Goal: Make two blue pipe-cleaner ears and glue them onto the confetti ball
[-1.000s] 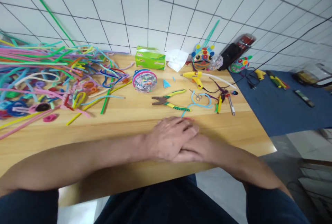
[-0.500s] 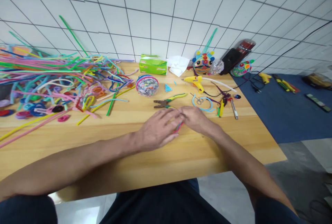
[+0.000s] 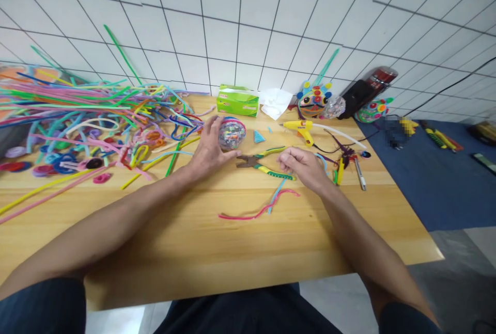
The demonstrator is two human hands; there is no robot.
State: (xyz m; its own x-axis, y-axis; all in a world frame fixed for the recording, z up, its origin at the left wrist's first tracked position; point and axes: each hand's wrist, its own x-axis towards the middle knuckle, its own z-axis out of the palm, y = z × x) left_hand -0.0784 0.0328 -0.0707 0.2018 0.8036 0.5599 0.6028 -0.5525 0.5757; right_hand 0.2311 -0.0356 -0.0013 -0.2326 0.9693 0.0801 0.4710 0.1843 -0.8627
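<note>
My left hand [image 3: 207, 150] reaches to the left side of a clear round ball [image 3: 232, 133] filled with colourful bits and edged with pink and blue strips. Its thumb and fingers are spread; I cannot tell whether they touch the ball. My right hand [image 3: 300, 166] is closed, fingers curled, beside the handles of open pliers [image 3: 251, 161]. Whatever it may hold is hidden. Below the pliers lies a red pipe cleaner [image 3: 248, 217], with a light blue pipe cleaner [image 3: 276, 197] crossing it.
A heap of pipe cleaners [image 3: 116, 112] covers the table's left. Behind the ball stands a green tissue pack [image 3: 237, 101]. A yellow glue gun [image 3: 300, 128], a decorated face ball [image 3: 313, 100], a pen [image 3: 360, 175] and a dark red bottle [image 3: 382, 81] occupy the right.
My hands have parted, leaving the red and blue pipe cleaners on the table. The left moved back to the ball; the right drew away to the right. The view shifted slightly.
</note>
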